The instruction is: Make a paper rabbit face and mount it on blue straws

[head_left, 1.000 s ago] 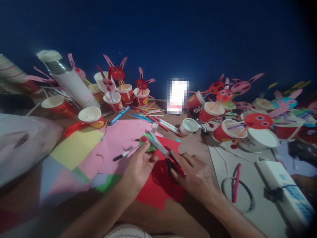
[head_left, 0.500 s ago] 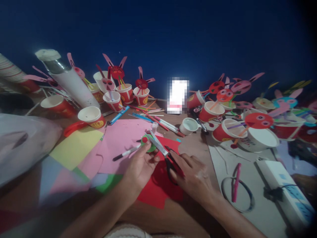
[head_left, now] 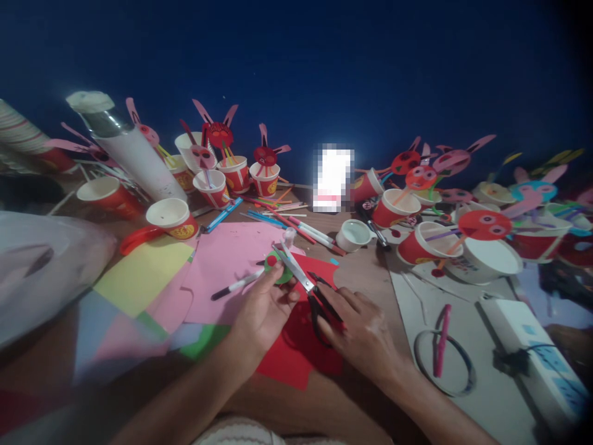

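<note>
My left hand pinches a small green paper disc with a red dot on it, held above the table. My right hand grips black-handled scissors, whose silver blades point up-left and close on the green disc. Beneath both hands lies a red paper sheet. A pink sheet lies just left of it, with a black marker resting on top.
Red paper cups with bunny-faced paper heads crowd the back and right. Coloured sheets, pens, a white tube, a small white cup, a tape ring and a white power strip surround the hands.
The scissors and green disc have shifted very slightly; the blades have closed a little on the disc. Both hands stay in nearly the same place.
</note>
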{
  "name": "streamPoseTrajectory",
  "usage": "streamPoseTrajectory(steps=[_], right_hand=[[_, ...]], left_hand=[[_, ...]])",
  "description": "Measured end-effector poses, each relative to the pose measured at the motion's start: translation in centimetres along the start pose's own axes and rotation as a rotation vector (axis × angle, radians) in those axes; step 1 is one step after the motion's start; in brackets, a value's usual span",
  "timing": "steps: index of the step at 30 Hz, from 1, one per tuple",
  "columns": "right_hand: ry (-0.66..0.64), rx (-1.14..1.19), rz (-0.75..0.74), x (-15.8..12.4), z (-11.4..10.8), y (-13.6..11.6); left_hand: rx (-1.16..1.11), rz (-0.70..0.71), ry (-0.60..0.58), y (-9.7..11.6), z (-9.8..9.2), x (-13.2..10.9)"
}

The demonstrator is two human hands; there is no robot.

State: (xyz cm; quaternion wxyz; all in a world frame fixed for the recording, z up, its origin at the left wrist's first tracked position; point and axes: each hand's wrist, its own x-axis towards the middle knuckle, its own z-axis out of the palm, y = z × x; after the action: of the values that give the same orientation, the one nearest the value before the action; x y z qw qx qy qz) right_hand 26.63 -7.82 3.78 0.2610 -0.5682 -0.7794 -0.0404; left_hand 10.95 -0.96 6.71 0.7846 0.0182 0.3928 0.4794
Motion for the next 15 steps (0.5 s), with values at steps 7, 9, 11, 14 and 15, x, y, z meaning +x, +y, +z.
streamPoseTrajectory(steps=[7,9,11,14,15], right_hand=[[0.003,0.049,0.014,-0.06,0.02,-0.12],[0.002,0.058,0.013,-0.15,0.03,-0.13],[-0.006,0.090,0.019,-0.19,-0.02,-0.01],[-0.028,0.218,0.046,-0.07,-0.23,0.48],[-0.029,0.279,0.061,0.02,-0.33,0.72]], left_hand=[[-0.007,-0.010,-0.007,-0.05,-0.25,0.18],[0.002,-0.017,-0.004,-0.03,-0.41,0.29],[0.019,-0.007,0.001,0.06,-0.53,0.35],[0.069,0.039,-0.003,0.37,-0.51,0.20],[0.098,0.062,0.002,0.49,-0.46,0.11]])
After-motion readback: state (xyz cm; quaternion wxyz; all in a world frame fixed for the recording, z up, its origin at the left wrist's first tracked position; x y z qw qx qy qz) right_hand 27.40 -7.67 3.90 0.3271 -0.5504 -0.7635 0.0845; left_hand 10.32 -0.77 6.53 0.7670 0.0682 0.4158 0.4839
